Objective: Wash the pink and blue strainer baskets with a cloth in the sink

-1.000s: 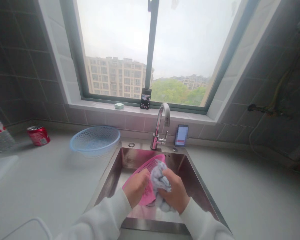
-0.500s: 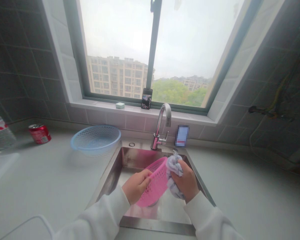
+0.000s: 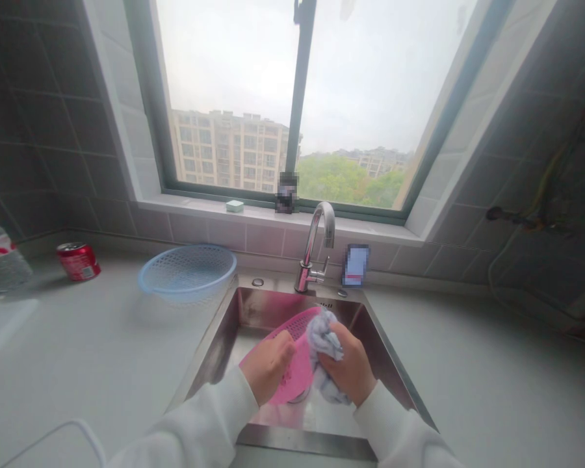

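A pink perforated plastic basket (image 3: 297, 374) is tilted over the steel sink (image 3: 297, 442). My left hand (image 3: 269, 367) grips its rim, fingers closed round the near side. In my right hand (image 3: 351, 364) is a bunched, damp-looking pale grey cloth (image 3: 324, 338), pressed against the basket's right edge. The cloth's lower end hangs down beside the basket. My left hand and the cloth hide parts of the basket.
A chrome faucet (image 3: 314, 247) rises behind the sink. Left on the counter stand a blue basket (image 3: 188, 270), a red can (image 3: 78, 261) and a clear bottle (image 3: 2, 257). A blurred phone-like panel (image 3: 355, 265) leans behind the sink; another dark device (image 3: 286, 193) is on the sill.
My right hand and the cloth have shifted left and slightly down along the basket. The basket has turned and moved a little left, with my left hand still on it.
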`<state>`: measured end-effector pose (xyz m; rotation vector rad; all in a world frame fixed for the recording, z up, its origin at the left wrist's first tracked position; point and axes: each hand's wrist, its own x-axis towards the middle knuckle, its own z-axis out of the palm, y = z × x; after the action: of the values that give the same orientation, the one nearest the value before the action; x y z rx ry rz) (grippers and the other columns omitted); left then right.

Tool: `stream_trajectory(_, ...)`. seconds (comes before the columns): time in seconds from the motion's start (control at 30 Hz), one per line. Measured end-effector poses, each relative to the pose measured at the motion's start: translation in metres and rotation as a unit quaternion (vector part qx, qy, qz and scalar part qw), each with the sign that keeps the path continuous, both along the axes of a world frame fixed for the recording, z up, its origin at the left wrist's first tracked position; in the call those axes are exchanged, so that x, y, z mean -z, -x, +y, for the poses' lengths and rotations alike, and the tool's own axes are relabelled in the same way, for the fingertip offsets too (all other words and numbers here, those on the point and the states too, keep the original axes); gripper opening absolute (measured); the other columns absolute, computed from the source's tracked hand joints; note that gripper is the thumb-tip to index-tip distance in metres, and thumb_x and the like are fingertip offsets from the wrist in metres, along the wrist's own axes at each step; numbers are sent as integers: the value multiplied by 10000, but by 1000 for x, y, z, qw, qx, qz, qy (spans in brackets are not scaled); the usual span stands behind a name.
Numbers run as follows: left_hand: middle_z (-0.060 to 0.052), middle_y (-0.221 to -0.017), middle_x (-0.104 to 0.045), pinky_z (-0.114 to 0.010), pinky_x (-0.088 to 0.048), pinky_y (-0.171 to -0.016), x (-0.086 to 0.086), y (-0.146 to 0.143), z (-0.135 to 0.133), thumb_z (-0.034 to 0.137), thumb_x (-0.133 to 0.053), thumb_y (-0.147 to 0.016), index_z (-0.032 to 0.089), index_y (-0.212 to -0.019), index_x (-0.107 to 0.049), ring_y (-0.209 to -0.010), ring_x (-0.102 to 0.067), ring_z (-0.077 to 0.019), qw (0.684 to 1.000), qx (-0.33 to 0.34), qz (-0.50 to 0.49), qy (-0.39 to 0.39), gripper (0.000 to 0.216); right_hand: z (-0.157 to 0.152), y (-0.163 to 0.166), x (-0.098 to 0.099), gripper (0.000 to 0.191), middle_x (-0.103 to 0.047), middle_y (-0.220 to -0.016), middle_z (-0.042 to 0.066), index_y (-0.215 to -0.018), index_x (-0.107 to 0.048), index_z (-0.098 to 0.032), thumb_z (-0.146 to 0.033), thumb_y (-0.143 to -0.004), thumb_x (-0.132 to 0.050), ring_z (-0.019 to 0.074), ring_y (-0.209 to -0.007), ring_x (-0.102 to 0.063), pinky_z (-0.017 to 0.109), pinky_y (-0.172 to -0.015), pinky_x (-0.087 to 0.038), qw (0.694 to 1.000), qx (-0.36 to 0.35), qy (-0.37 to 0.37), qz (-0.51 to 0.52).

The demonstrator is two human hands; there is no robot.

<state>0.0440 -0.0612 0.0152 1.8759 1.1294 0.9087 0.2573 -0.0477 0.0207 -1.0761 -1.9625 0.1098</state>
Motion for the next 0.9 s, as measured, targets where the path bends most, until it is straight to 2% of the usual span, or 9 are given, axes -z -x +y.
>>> stream_trajectory(0.1,-16,-661,-563,-337,-360,-646,1,-3,-2,876,-127,-879,210,-809,-518,-619,-505,-196,1000,4,-14,23,775,-1,-2,-2,167,-635,-731,12,-875,-566,-250,-180,-727,-601,196,-624,-589,293,-571,-441,1000,26,2,8)
stream_trajectory(0.27,-68,-805,-630,-332,-382,-695,-4,-5,-4,901,-102,-857,178,-898,-575,-754,-563,-223,998,13,-55,-19,865,-21,19,1,146,-605,-733,-1,-765,-520,-244,-175,-689,-623,183,-650,-572,278,-591,-416,992,-108,15,-64)
stream_trajectory(0.4,-13,-653,-574,-315,-347,-609,-8,-2,-6,909,-107,-846,207,-816,-509,-614,-526,-188,999,0,-40,12,809,-4,2,4,225,-674,-801,32,-922,-586,-232,-190,-702,-604,219,-692,-642,307,-628,-480,999,-14,35,24)
stream_trajectory(0.5,-9,-650,-581,-304,-349,-589,-6,-3,-6,907,-130,-848,213,-803,-500,-604,-524,-182,999,5,-35,20,787,6,-9,3,168,-667,-763,40,-911,-579,-227,-223,-744,-593,220,-642,-631,316,-601,-477,996,61,34,48)
stream_trajectory(0.57,-23,-670,-599,-307,-378,-604,-4,-5,-6,909,-128,-848,205,-814,-521,-625,-532,-188,999,6,-38,14,807,0,-3,1,130,-638,-734,29,-848,-558,-235,-226,-730,-611,206,-621,-604,302,-581,-454,999,32,16,16)
stream_trajectory(0.67,-63,-762,-659,-321,-441,-680,-4,-6,-5,905,-149,-854,185,-861,-577,-734,-581,-217,998,3,-57,-12,838,-18,17,0,124,-613,-730,16,-770,-523,-244,-223,-708,-628,189,-622,-573,286,-571,-424,994,-82,-5,-71)
stream_trajectory(0.73,-68,-789,-676,-326,-451,-714,-5,-5,-4,890,-161,-867,187,-872,-586,-779,-596,-227,998,2,-57,-29,822,-23,22,0,119,-628,-752,18,-774,-526,-247,-217,-701,-615,194,-650,-585,287,-585,-434,989,-113,-5,-95)
stream_trajectory(0.8,-44,-721,-646,-323,-427,-675,-7,-3,-4,863,-143,-886,199,-834,-552,-712,-583,-214,999,-3,-37,-26,781,-16,15,1,156,-668,-802,30,-859,-565,-247,-217,-708,-594,210,-702,-626,302,-629,-478,995,-80,9,-62)
stream_trajectory(0.9,-6,-635,-586,-302,-350,-594,-8,-1,-2,761,-218,-935,216,-783,-495,-606,-547,-189,1000,-11,16,-13,631,8,-12,3,230,-715,-853,52,-992,-593,-241,-258,-764,-573,237,-732,-672,346,-677,-524,998,36,46,12)
